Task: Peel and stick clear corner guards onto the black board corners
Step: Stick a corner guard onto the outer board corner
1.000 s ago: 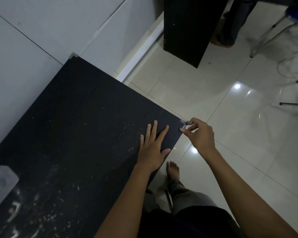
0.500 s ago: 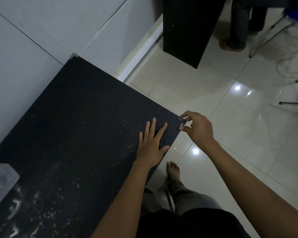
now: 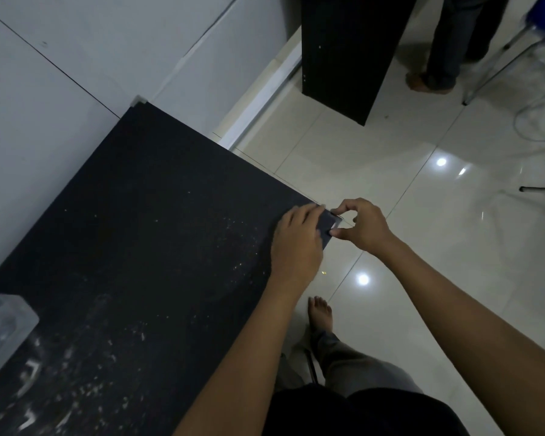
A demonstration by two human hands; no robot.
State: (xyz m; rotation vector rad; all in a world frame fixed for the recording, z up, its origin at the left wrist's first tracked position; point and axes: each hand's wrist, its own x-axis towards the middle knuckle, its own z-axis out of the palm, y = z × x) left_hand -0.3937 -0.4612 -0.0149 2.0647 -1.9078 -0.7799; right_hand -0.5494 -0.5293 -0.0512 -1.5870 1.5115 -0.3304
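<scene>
**Corner guard held at the board's right corner**

1. Clear plastic container (image 3: 4, 325): translucent, rounded block shape, lying on the board far to the left of your grip, at the picture's edge.
2. Black board (image 3: 145, 247): flat, matte, rectangular slab, its surface flecked with pale specks and smears that thicken toward the container. A second clear piece (image 3: 138, 100) caps its far corner against the smooth grey wall.
3. Your left hand (image 3: 296, 243): lies flat on the board just left of the grip, fingers straight and close together, tips reaching toward the corner's upper edge; it presses and holds nothing.
4. Clear corner guard (image 3: 336, 219): small, glossy, see-through piece seated on the board's right corner, between your two hands. Its exact outline is hard to make out.
5. Your right hand (image 3: 364, 228): off the board's edge, forefinger and thumb curled into a ring, their tips pinching the guard from either side of the corner in a narrow hold.
6. Floor (image 3: 422, 215): glossy pale tiles with bright lamp reflections, beyond and below the grip; your bare foot (image 3: 321, 313) stands on it.
7. Upright dark panel (image 3: 346, 55): flat, matte, standing well above the grip.
</scene>
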